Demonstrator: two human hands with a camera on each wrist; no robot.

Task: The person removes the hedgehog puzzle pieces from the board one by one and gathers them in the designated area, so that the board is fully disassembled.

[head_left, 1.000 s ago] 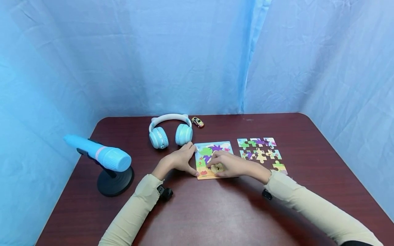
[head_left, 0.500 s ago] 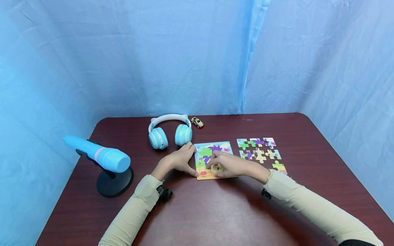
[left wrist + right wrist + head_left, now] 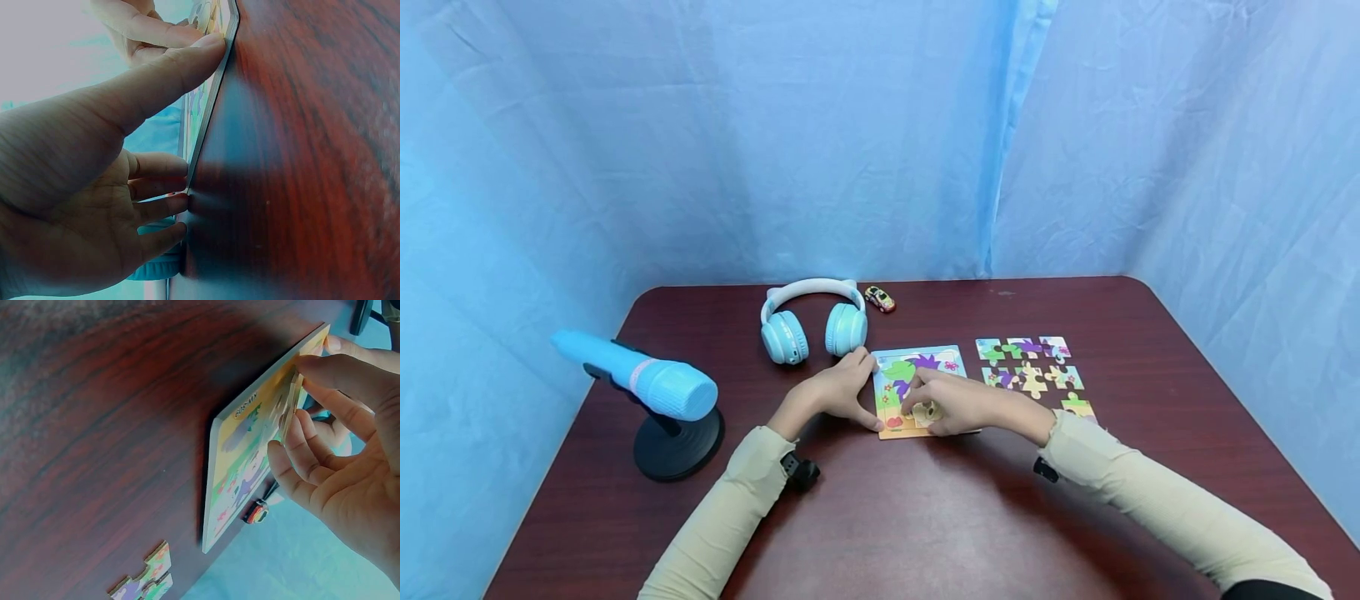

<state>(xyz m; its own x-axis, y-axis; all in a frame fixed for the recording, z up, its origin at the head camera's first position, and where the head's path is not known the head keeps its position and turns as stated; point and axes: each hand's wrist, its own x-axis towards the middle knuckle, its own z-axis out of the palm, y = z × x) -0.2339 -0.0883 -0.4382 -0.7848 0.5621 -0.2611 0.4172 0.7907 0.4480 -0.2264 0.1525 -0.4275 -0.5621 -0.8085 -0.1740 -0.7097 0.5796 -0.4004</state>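
Observation:
A square, colourful jigsaw board (image 3: 916, 352) lies on the table. My left hand (image 3: 842, 390) spans its left side, the thumb at the near corner and the extended fingers near the far one. In the left wrist view those fingertips (image 3: 178, 203) touch the board's edge. Over the near part of the board, my right hand (image 3: 958, 402) pinches a tan puzzle piece (image 3: 927, 415) between thumb and fingers. From the right wrist the same piece (image 3: 289, 411) appears edge-on, tilted against the board's surface. Part of the board is hidden beneath the right hand.
Several loose puzzle pieces (image 3: 1032, 379) lie in rows right of the board. Behind my left hand are blue cat-ear headphones (image 3: 847, 327) and a toy car (image 3: 880, 299). A blue microphone (image 3: 673, 387) on a black stand is at left. Blue curtains (image 3: 820, 142) surround the table.
The piece in my right hand has turned slightly, showing a squarer near edge. My left hand stays at the board's left side.

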